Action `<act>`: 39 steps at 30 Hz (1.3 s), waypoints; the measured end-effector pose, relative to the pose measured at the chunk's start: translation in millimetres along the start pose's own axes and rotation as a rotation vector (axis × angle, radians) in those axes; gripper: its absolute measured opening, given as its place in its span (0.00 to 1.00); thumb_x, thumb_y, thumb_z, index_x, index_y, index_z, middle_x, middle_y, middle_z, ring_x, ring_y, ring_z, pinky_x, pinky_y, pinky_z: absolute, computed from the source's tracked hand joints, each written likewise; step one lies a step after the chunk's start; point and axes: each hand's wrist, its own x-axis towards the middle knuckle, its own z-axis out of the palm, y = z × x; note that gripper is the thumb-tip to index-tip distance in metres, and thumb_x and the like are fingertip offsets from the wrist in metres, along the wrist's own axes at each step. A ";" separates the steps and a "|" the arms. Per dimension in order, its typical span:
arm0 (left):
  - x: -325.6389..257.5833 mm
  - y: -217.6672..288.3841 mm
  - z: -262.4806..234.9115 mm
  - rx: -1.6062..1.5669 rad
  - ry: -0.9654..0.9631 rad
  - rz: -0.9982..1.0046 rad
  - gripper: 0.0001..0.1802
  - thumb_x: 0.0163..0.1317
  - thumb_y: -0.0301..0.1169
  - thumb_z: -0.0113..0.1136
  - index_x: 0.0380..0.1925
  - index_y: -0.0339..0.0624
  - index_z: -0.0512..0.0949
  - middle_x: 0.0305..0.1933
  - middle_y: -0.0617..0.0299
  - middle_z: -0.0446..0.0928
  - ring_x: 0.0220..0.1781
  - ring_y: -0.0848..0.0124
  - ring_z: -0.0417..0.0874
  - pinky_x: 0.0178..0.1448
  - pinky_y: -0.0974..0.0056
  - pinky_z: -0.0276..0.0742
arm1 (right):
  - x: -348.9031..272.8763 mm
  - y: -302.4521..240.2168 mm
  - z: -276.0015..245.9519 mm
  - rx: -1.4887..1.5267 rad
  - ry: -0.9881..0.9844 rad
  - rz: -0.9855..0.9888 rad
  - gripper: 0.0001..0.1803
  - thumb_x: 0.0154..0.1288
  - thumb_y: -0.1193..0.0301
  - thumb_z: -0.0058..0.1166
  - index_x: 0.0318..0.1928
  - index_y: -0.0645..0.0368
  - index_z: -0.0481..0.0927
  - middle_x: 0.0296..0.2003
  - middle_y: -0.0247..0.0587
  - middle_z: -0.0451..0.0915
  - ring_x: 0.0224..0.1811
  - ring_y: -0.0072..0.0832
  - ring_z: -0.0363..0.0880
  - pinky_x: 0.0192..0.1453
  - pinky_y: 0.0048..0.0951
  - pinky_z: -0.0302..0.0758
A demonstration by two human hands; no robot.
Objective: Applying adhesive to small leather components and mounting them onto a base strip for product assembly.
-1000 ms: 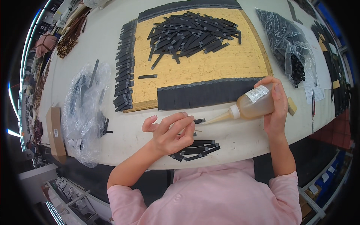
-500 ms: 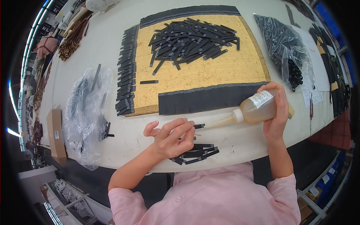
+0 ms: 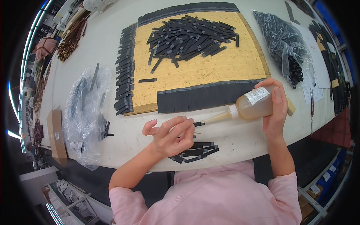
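Observation:
Pinched in my left hand (image 3: pixel 170 137) is a small black strip (image 3: pixel 199 124), its end sticking out past the fingertips. My right hand (image 3: pixel 275 107) is wrapped round a squeeze bottle (image 3: pixel 245 107) of amber liquid, tilted so that its long nozzle points left. The nozzle tip is at the strip's end; whether it touches I cannot tell. Below my left hand several loose black strips (image 3: pixel 200 152) lie near the table's edge, partly hidden by that hand. Beyond both hands is a yellow board (image 3: pixel 202 73) bearing a heap of black strips (image 3: pixel 191 39).
Rows of strips line the board's left side (image 3: pixel 125 71) and near edge (image 3: pixel 202 98). Clear plastic wrap (image 3: pixel 88 116) and a brown carton (image 3: pixel 57 133) are at the left. To the right are a plastic bag of black pieces (image 3: pixel 287 50), a yellow block (image 3: pixel 291 107) and a red pen-like tool (image 3: pixel 312 105).
The bottle has shifted slightly left, bringing its nozzle tip over the end of the strip. My left hand keeps its pinch almost in place. The view has shifted a little.

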 end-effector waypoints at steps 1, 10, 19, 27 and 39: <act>0.1 -0.2 0.0 -0.002 -0.001 0.001 0.17 0.47 0.25 0.67 0.19 0.64 0.68 0.38 0.81 0.85 0.42 0.79 0.83 0.67 0.50 0.46 | 0.0 0.0 -0.3 -0.001 0.002 0.001 0.16 0.80 0.61 0.42 0.50 0.59 0.76 0.44 0.38 0.80 0.48 0.19 0.75 0.57 0.23 0.69; -3.2 -1.7 -1.3 -0.029 -0.027 0.020 0.15 0.48 0.24 0.69 0.24 0.62 0.74 0.40 0.79 0.85 0.43 0.77 0.83 0.69 0.49 0.45 | -0.2 0.5 -1.6 -0.010 0.000 0.004 0.16 0.79 0.61 0.42 0.50 0.60 0.77 0.44 0.38 0.80 0.47 0.19 0.75 0.57 0.23 0.69; -2.4 -1.1 -0.7 -0.031 -0.034 0.007 0.14 0.48 0.25 0.69 0.25 0.62 0.75 0.40 0.80 0.85 0.43 0.77 0.82 0.69 0.49 0.45 | 0.3 0.3 -1.4 -0.004 -0.022 0.016 0.16 0.79 0.61 0.42 0.50 0.60 0.77 0.44 0.39 0.80 0.48 0.20 0.76 0.57 0.24 0.70; -2.3 -1.1 -0.1 -0.039 -0.030 0.004 0.14 0.48 0.24 0.68 0.26 0.62 0.76 0.39 0.80 0.85 0.43 0.77 0.83 0.69 0.49 0.44 | 0.2 1.6 -2.1 0.007 -0.021 0.007 0.16 0.79 0.62 0.44 0.51 0.61 0.77 0.43 0.39 0.81 0.47 0.20 0.77 0.56 0.23 0.71; -0.9 -0.2 -3.1 -0.043 -0.052 -0.004 0.13 0.48 0.24 0.69 0.27 0.60 0.78 0.39 0.79 0.85 0.43 0.76 0.82 0.69 0.48 0.45 | 1.1 -2.3 -3.4 0.022 0.002 0.037 0.16 0.79 0.60 0.43 0.50 0.60 0.77 0.43 0.38 0.80 0.47 0.19 0.76 0.55 0.22 0.71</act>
